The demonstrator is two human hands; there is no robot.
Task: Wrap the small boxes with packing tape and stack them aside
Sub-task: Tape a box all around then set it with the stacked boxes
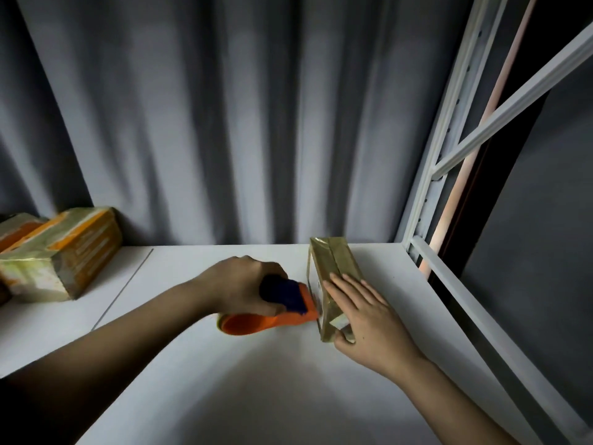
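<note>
A: How do the fingers lie?

B: The left hand (244,281) has its fingers curled round the dark blue handle of an orange tape dispenser (272,311). The right hand (362,311) lies flat, fingers straight and close together, on top of a small box (332,271), thumb against the near end.

A: Going left to right, what is on the table?

B: At the far left, a stack of wrapped boxes (61,252) in shiny tape with orange showing, 2 at least. Then bare white table (224,380). The dispenser's front edge touches the left side of the small box, which sits right of centre. A white metal frame (449,194) stands at the right; a grey curtain (224,107) hangs behind.
</note>
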